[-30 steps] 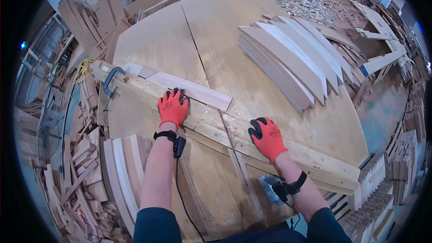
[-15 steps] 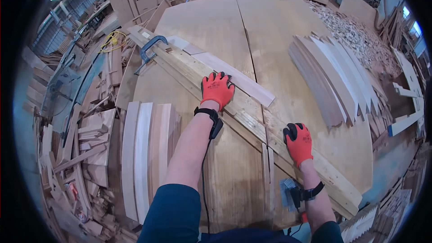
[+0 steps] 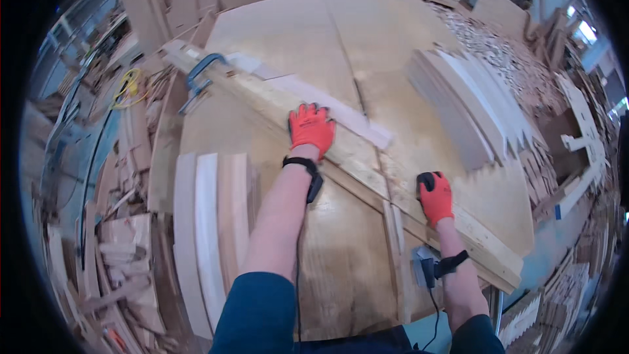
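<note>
A long, thick wooden beam [image 3: 354,172] runs diagonally over a broad plywood worktop [image 3: 331,242]. At its far left end sits a blue C-clamp [image 3: 203,72]. My left hand [image 3: 312,130], in a red glove with black fingertips, lies on the beam with its fingers stretched toward a thinner, pale board [image 3: 331,103] along the far edge. Farther right, my right hand [image 3: 436,199], gloved alike, rests on the beam with fingers curled; anything inside them is hidden. A dark strap with a small device is on each wrist.
Curved wooden pieces [image 3: 206,223] stand side by side at the left of the worktop. Another stack of curved pieces with pointed ends [image 3: 468,108] lies at the right. Offcuts [image 3: 124,255] crowd the left side, with a yellow cord [image 3: 129,88] above them. Wood scraps [image 3: 504,52] are heaped behind.
The whole view has shifted and blurred slightly. My left fingers lie straighter on the beam; my right hand remains curled near the same spot on it.
</note>
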Demonstrator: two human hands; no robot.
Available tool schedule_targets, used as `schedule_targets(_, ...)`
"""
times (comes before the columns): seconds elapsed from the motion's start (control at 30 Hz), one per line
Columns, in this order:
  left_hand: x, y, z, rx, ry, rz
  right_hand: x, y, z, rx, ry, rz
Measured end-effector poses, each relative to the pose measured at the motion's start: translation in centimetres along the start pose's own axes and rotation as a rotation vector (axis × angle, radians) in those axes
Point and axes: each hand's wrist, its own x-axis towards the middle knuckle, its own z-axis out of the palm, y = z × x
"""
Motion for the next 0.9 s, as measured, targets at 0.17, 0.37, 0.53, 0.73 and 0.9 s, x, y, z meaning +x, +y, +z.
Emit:
schedule_targets(0.17, 4.5, -2.1, 0.3, 0.026, 0.098, 0.154, 4.2, -1.4, 1.5, 0.060, -0.133, 0.009)
schedule_targets(0.37, 7.1, -2.7, -0.3, 0.103, -0.035, 0.048, 6.7, -3.0, 3.2, 0.080, -0.184, 0.089)
schedule_targets(0.53, 8.3, -2.5, -0.8, 0.166, -0.169, -0.067, 7.7, -3.5, 3.4, 0.062, -0.169, 0.079)
schedule_targets(0.73, 8.2, -1.9, -1.2, 0.175, -0.148, -0.050, 7.6, -3.6, 2.7, 0.098, -0.193, 0.111)
schedule_targets(0.9, 8.3, -1.7, -1.7, 0.175, -0.167, -0.052, 7.8, -4.0, 2.1, 0.111, -0.249, 0.144)
